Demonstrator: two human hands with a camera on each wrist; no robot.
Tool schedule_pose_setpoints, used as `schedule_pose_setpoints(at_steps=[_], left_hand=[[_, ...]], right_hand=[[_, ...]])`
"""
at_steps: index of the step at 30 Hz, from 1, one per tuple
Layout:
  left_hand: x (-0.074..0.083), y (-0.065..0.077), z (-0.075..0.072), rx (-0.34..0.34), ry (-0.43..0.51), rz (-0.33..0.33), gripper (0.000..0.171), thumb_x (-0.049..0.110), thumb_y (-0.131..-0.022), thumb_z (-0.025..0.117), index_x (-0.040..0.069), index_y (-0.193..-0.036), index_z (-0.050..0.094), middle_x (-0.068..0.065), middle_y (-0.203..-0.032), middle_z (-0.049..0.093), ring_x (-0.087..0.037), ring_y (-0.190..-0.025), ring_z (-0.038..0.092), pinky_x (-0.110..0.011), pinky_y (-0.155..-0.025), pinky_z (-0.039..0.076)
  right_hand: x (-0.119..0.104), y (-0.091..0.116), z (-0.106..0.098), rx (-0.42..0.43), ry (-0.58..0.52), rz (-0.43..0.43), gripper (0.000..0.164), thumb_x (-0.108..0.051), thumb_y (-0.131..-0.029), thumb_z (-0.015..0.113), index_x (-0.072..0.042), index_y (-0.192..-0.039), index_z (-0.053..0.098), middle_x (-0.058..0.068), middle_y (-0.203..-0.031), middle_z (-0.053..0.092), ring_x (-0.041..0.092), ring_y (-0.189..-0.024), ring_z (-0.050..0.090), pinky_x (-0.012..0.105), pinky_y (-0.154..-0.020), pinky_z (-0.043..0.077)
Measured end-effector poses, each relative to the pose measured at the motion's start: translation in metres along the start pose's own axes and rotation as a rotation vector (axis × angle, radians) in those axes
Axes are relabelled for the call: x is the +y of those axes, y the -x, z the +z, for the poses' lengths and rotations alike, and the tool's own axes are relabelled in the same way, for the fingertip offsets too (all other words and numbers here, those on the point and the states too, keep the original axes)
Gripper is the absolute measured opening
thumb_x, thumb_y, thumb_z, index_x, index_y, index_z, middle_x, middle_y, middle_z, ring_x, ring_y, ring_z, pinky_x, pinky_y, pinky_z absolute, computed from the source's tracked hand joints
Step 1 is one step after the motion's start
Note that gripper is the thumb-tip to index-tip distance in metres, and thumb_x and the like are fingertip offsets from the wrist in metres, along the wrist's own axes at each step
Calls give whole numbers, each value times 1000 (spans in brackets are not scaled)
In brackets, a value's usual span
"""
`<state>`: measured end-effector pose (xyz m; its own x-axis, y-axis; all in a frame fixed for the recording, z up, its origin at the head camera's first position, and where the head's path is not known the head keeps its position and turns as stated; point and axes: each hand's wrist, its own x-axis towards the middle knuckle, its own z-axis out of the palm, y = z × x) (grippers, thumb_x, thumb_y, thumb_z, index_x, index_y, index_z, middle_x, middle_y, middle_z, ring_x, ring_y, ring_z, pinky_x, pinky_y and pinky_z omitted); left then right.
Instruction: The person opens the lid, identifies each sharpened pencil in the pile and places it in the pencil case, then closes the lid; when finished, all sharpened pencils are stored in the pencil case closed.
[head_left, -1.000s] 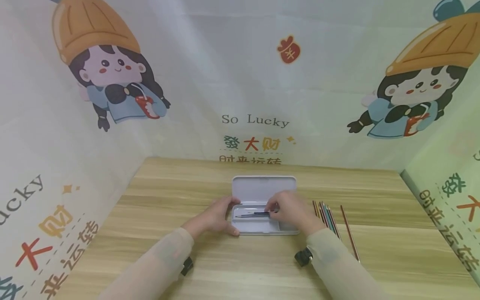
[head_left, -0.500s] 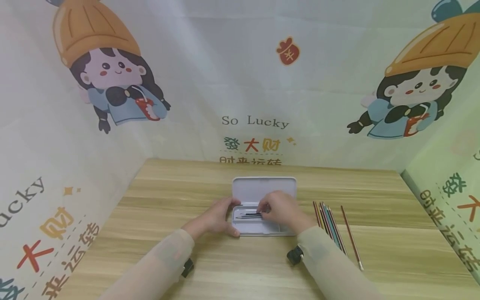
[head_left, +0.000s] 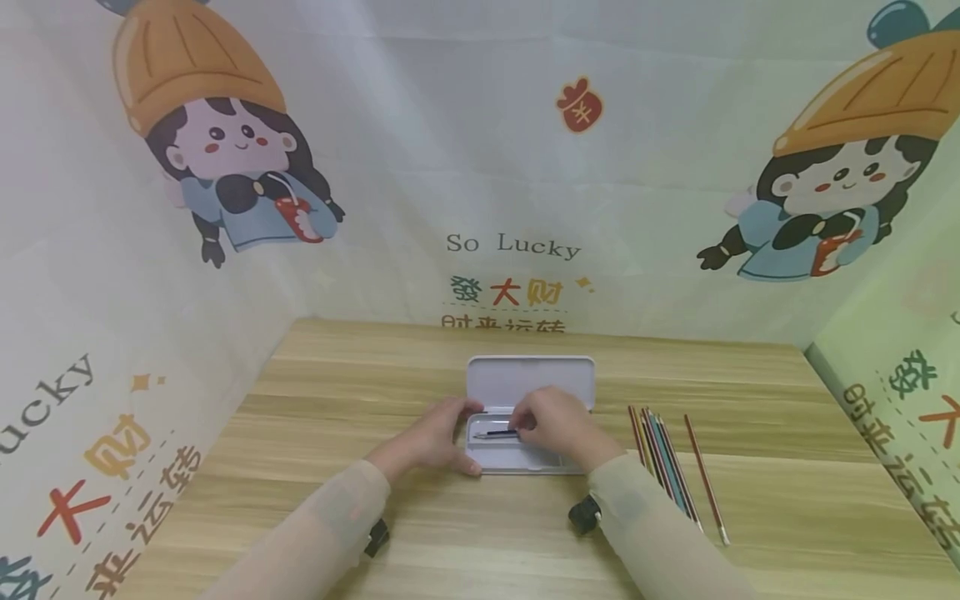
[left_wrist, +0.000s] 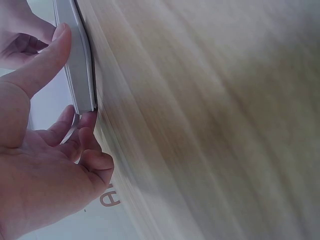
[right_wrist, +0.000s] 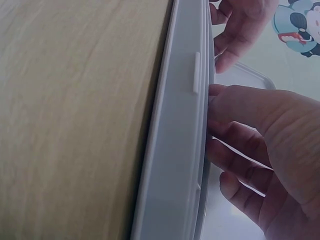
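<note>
A shallow, pale grey-white rectangular pencil case (head_left: 517, 457) sits on a table with a pale wood-grain top (head_left: 360, 367), its long side facing the person and its matching lid (head_left: 510, 379) folded back along the far edge. At the case's left end, the left hand (head_left: 437, 433) grips it, the thumb on the near corner and fingers curled about the far corner. From the right side of the case, the right hand (head_left: 558, 421) reaches across into it, finger and thumb bent together, pinching slender dark pencils (head_left: 497, 434) by their right-hand ends; the right wrist view hides the very fingertips behind the case's front wall. These pencils lie lengthwise in the case's far compartment, their points towards its left end, and how many there are cannot be told. Just right of the case, a loose bundle of dark red, yellow, black and teal pencils (head_left: 667, 454) lies on the table, slanting towards the person. Farther right of the case, near the bundle but apart from it, is a single reddish-brown pencil with a white end (head_left: 705, 475). Beyond the case hangs a whitish cloth printed with cartoon figures (head_left: 258, 212) and lettering (head_left: 513, 245).
</note>
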<state>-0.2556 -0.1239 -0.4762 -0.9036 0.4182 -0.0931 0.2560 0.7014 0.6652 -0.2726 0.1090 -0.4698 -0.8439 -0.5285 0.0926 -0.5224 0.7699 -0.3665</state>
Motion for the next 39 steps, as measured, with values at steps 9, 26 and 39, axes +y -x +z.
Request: schedule_pose_setpoints(at_steps=[9,26,39], left_hand=[[0,-1,0,2,-5,2,95,19,-60,99,5,-142,53,-16,-141,60,-37,-135,50,-54,-122,36],[4,2,0,11,8,-7,95,16,-59,99,4,-142,54,-17,-142,59,-38,-136,50,-55,-123,35],[5,2,0,11,5,-7,94,15,-59,99,4,-141,55,-17,-141,59,-37,-135,50,-54,-122,35]], right_hand=[[-1,4,-2,20,-23,-2,14,-8,-80,81,-17,-91,80,-4,-92,78,16,-89,69,38,-86,58],[19,36,-17,117,-80,36,16,-9,-86,77,-11,-102,80,1,-100,77,14,-86,64,34,-79,57],[42,73,-32,173,-81,100,15,-10,-85,77,-13,-100,79,0,-98,75,12,-82,61,29,-73,53]])
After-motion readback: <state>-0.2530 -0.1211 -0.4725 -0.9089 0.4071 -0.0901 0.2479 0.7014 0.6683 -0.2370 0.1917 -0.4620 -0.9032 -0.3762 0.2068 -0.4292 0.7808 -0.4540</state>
